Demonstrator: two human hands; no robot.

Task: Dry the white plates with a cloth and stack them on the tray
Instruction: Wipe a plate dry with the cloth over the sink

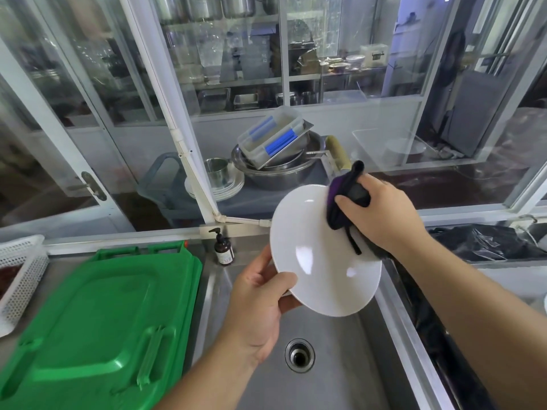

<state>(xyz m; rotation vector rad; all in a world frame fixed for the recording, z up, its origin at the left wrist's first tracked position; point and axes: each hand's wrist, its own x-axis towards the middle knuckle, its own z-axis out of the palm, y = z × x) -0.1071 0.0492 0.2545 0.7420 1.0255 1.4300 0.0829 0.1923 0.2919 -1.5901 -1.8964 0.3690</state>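
We hold the white plate (322,255) tilted over the sink (325,365), our left hand (260,303) pinching its lower rim to steady it while our right hand (381,214) grips the dark cloth (340,202) against its upper edge, wiping it dry.

We are in a commercial kitchen's washing-up area. We see a deep stainless steel sink (325,365), stacked metal mixing bowls (275,170) behind glass, and shelves of large steel pots (207,7).
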